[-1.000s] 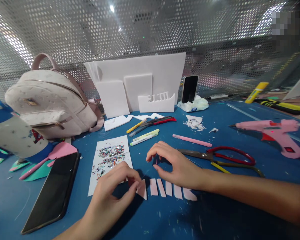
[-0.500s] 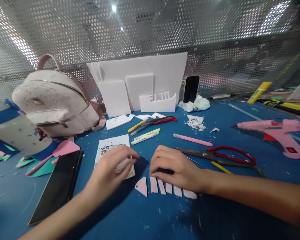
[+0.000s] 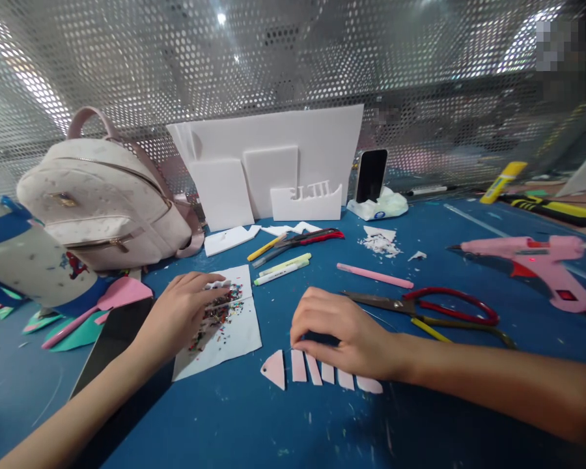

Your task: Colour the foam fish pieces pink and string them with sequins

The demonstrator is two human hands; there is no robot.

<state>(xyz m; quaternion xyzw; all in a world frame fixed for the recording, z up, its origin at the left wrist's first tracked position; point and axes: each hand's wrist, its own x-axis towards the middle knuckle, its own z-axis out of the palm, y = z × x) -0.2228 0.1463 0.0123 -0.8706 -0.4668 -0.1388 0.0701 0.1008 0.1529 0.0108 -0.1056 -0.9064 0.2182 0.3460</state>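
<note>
My left hand [image 3: 178, 312] rests on a white paper sheet [image 3: 234, 332] strewn with coloured glitter bits [image 3: 222, 311]; its fingers are stretched over the glitter, holding nothing I can make out. My right hand [image 3: 339, 329] is curled, fingertips pressed down just above a row of pale pink foam pieces [image 3: 317, 372] laid side by side on the blue table [image 3: 283, 430]. The leftmost piece is triangular, the others are narrow strips. What the right fingertips pinch, if anything, is hidden.
Red-handled scissors [image 3: 434, 306] lie right of my right hand, a pink glue gun [image 3: 537, 260] further right. Pens and a pink stick [image 3: 374, 275] lie behind. White foam boards [image 3: 273, 163], a standing phone [image 3: 371, 174], a backpack [image 3: 97, 195] and a dark phone [image 3: 110, 335] surround.
My left hand left the triangular foam piece and moved up-left onto the glitter sheet. My right hand dropped its fingertips down to the strips and stayed there.
</note>
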